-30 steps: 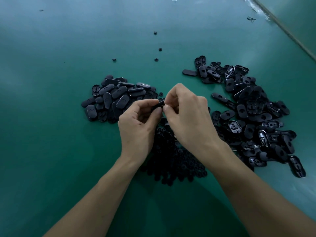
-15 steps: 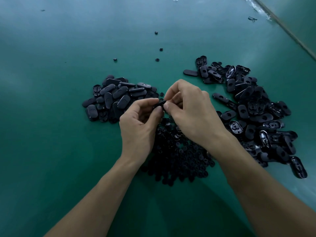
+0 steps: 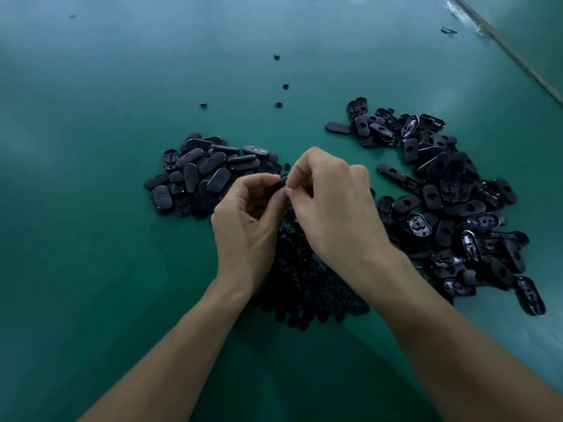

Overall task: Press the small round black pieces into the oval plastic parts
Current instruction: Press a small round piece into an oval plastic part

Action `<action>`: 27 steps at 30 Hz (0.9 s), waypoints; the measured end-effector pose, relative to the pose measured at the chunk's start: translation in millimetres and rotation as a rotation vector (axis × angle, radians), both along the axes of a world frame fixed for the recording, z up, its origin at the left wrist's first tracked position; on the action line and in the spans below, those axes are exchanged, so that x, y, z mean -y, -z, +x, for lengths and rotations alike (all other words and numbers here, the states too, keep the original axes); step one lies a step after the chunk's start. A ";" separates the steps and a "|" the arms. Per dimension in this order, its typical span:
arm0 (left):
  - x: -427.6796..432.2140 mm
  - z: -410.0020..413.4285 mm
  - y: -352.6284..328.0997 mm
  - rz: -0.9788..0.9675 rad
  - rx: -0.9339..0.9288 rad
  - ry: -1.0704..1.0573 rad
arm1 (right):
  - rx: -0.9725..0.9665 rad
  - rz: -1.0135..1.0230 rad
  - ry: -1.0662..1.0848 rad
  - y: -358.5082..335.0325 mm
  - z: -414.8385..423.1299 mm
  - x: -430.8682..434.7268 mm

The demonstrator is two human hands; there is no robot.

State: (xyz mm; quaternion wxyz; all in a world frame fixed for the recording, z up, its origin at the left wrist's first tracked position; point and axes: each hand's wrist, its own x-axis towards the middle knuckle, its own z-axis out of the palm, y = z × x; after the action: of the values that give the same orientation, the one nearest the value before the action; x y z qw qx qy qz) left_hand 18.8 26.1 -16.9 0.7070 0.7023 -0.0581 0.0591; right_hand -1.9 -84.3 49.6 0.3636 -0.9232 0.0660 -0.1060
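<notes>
My left hand and my right hand meet above the middle of the green table. Between their fingertips they pinch one dark oval plastic part, mostly hidden by the fingers. Whether a small round piece sits in it I cannot tell. Under my wrists lies a heap of small round black pieces. A pile of oval parts lies to the left of my hands. A larger, looser pile of oval parts spreads to the right, many showing their hollow side.
The green table top stretches all round. A few stray round pieces lie farther back. The table's edge runs diagonally at the top right, with a small dark scrap near it.
Both hands stay together on the oval part. My right hand has shifted slightly, its fingers curling closer over the part; the piles have not moved.
</notes>
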 end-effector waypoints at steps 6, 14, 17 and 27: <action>-1.0 -0.1 -0.3 -0.030 0.006 -0.027 | -0.001 0.009 -0.031 -1.9 -2.1 -0.4; 0.7 -0.3 -3.2 -0.090 -0.016 -0.012 | 0.039 0.191 -0.002 5.0 3.2 13.0; 0.4 0.2 -2.4 -0.113 -0.032 -0.007 | 0.039 0.222 0.000 8.9 5.7 17.0; 0.4 2.9 1.2 -0.207 -0.057 -0.043 | -0.095 0.811 -0.061 11.1 6.8 28.1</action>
State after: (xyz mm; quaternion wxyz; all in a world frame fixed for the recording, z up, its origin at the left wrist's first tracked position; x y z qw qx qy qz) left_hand 21.7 25.7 -18.0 0.7755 0.6282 -0.0164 0.0601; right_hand 4.9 -112.5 38.5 0.6977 -0.7102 0.0919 -0.0179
